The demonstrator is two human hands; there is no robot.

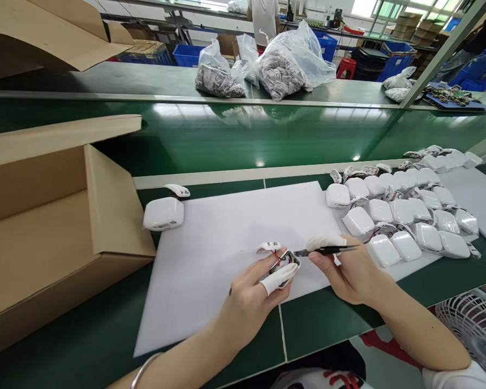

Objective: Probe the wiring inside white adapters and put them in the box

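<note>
My left hand [253, 292], with a white finger cot on one finger, is closed around a small open white plastic housing [295, 260]. Wires show inside it, and a red wire leads to a small white cover piece [268, 247] beside the fingers. My right hand [350, 265], also with a white finger cot, grips black tweezers [328, 250]. Their tips point left and reach the housing's open edge; whether they pinch a wire is too small to tell. Beneath both hands lies a white sheet [210, 259].
At left stands an open cardboard box [121, 216]. Near it sits a white housing [164, 213] with a loose cover. Rows of several white housings [403, 210] fill the right side. Behind are the green conveyor belt [227, 135], a shelf with plastic bags of parts [281, 70], and a person [264, 19].
</note>
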